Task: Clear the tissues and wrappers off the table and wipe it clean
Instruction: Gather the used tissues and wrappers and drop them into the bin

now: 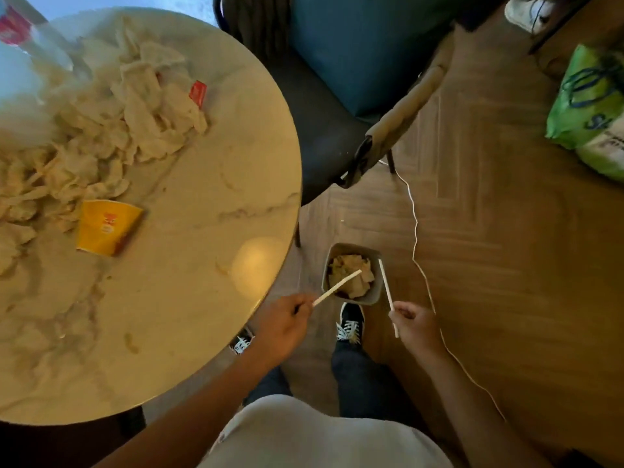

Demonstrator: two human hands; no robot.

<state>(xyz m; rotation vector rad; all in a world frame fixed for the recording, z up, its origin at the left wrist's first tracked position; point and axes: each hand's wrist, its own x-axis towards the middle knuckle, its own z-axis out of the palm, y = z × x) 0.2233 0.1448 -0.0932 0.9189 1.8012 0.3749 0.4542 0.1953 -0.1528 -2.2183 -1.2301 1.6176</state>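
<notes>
A round marble table (202, 204) carries a heap of crumpled tissues (111, 119), a yellow wrapper (106, 226) and a small red packet (198, 92). On the floor to the table's right stands a small grey bin (371, 297) with tissues inside. My left hand (285, 327) pinches a thin white stick (337, 287) whose tip reaches over the bin. My right hand (417, 327) pinches a second white stick (386, 288) along the bin's right rim.
A dark chair with a teal seat (354, 62) stands behind the table. A white cable (415, 231) runs across the wooden floor. A green bag (591, 103) lies at the far right. My feet in dark shoes (351, 324) are just below the bin.
</notes>
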